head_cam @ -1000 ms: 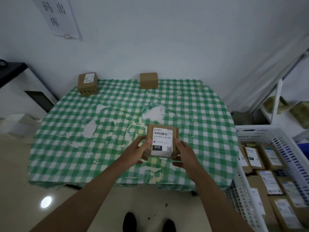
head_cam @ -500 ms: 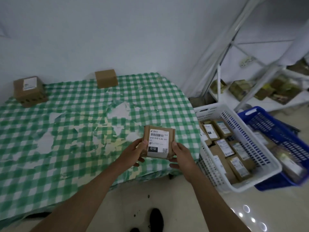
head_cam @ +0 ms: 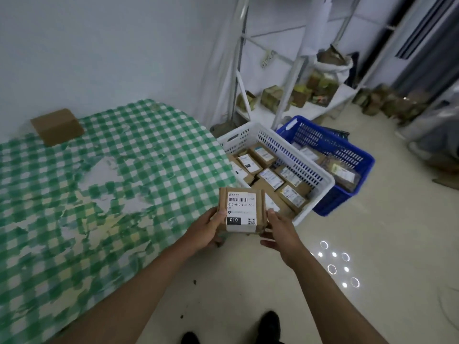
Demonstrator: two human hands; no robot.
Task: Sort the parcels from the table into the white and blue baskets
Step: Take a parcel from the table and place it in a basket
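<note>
Flat cardboard parcel [head_cam: 242, 211], white label up, pinched between left hand [head_cam: 207, 230] and right hand [head_cam: 280, 233], just beside slotted white basket [head_cam: 325, 180] rim.

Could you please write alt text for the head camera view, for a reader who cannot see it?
Two hands, left hand and right hand, hold a labelled cardboard parcel marked 010 beside a green checked table. Just beyond stand a white basket and blue basket, both holding parcels; one plain box sits on the table.

A cardboard box [head_cam: 57, 126] sits on the table [head_cam: 139, 155]; right of it, white basket [head_cam: 320, 192], then blue basket [head_cam: 357, 165]
</note>
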